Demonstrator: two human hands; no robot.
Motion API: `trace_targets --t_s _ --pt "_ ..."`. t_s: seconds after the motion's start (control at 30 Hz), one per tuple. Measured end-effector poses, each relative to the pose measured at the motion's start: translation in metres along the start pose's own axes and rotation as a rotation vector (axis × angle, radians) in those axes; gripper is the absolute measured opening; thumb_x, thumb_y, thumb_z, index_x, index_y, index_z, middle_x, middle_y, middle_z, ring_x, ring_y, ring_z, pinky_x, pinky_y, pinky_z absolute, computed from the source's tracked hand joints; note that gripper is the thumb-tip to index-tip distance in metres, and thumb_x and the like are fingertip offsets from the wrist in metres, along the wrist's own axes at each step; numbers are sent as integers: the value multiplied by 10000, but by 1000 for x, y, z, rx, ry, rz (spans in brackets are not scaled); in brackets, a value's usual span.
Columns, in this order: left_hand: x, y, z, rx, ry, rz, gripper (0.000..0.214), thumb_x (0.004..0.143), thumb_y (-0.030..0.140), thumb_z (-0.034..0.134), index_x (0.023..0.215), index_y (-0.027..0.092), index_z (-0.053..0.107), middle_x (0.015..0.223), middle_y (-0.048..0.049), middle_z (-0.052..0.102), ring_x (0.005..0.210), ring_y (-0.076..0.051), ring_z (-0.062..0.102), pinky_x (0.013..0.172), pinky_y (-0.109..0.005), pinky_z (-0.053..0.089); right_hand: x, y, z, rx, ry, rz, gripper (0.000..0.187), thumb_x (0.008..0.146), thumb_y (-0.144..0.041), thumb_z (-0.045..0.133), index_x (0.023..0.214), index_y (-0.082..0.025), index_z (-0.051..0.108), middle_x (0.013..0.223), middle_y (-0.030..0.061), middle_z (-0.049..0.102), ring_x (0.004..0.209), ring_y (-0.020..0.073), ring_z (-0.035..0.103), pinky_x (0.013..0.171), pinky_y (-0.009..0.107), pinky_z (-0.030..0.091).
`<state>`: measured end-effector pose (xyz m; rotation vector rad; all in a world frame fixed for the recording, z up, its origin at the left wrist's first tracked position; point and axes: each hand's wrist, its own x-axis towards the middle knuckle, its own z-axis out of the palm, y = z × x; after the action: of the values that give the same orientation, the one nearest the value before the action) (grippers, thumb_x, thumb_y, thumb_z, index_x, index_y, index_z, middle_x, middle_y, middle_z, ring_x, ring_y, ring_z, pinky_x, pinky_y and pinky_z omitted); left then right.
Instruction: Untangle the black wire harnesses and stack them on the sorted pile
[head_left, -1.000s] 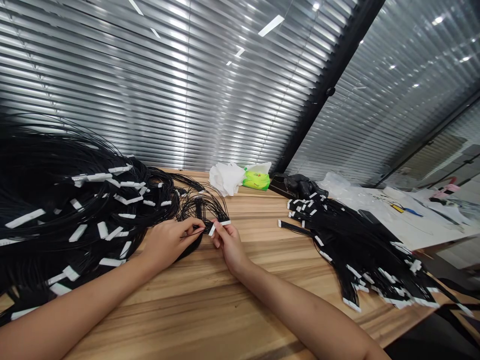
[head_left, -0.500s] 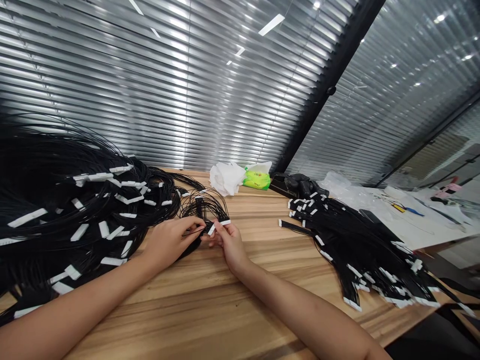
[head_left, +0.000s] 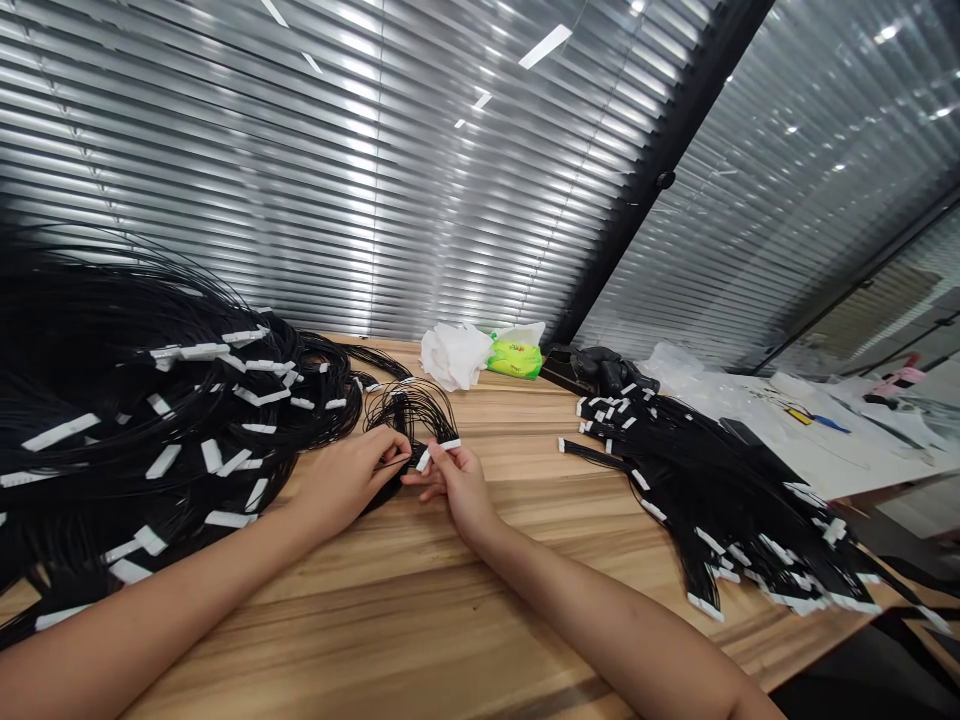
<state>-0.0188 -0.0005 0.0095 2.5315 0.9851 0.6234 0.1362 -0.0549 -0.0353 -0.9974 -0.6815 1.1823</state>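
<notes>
Fingers (head_left: 386,462) of the left hand (head_left: 341,480) curl together and close on a small bunch of thin black wires (head_left: 411,415), which rises in loose loops from the wood-grain table (head_left: 450,620). The right hand (head_left: 457,490) sits just beside the left, almost touching it. Its thumb and forefinger (head_left: 436,455) come together at the wires by two white tabs (head_left: 439,451), while its other fingers spread a little apart beneath. Whether those tabs are actually gripped is hard to tell at this size.

To the left of the small bunch, and nearly touching it, lies a great heap of the same black wires (head_left: 150,420), dotted with many white tabs and running off the edge of the view. To its right, well apart, lies a flatter pile of black wires (head_left: 720,510) with white-tipped ends fanned towards the table's edge.

Behind the small bunch sit a crumpled white tissue (head_left: 452,357) and a green packet (head_left: 517,358). Further right of it, at the far end of the right pile, is a dark lumpy object (head_left: 604,368), too shadowed to name. Beyond that, a white-covered table (head_left: 825,450) holds clear plastic (head_left: 667,365) and a yellow-and-blue tool (head_left: 810,418). Slatted metallic blinds (head_left: 225,180) fill the wall farthest behind the small bunch.
</notes>
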Motion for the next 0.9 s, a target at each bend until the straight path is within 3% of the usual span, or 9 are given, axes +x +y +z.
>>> trace_targets --t_s 0.2,0.4,0.53,0.77,0.9 --pt "1 0 4 34 -24 38 109 885 254 448 855 219 546 779 7 604 692 -173 552 627 -272 347 0 2 0 -11 -2 -21 436 623 -525 787 757 -152 607 565 -33 602 575 189 723 420 180 521" --pt "1 -7 3 51 121 124 243 891 316 489 678 203 468 668 22 545 658 -161 509 645 -282 328 0 -2 0 16 -8 24 433 624 -529 784 760 -162 598 581 -19 637 532 181 711 417 191 518" --pt "3 -13 3 7 199 80 280 882 411 544 696 201 531 699 21 601 681 -156 528 691 -286 346 -1 -5 0 31 17 54 436 638 -530 774 795 -162 602 607 -6 665 508 176 705 427 199 518" --pt "1 -12 2 -71 168 29 249 869 447 551 822 251 696 752 4 712 724 -189 600 736 -300 380 -1 -4 2 41 21 26 410 622 -520 788 744 -164 626 641 3 671 606 207 726 538 259 548" --pt "3 -15 5 -316 176 -75 308 862 486 533 840 247 727 802 -4 730 726 -184 594 701 -279 410 -1 -4 2 -16 1 -15 424 639 -539 768 791 -153 677 700 40 718 667 222 721 641 319 561"
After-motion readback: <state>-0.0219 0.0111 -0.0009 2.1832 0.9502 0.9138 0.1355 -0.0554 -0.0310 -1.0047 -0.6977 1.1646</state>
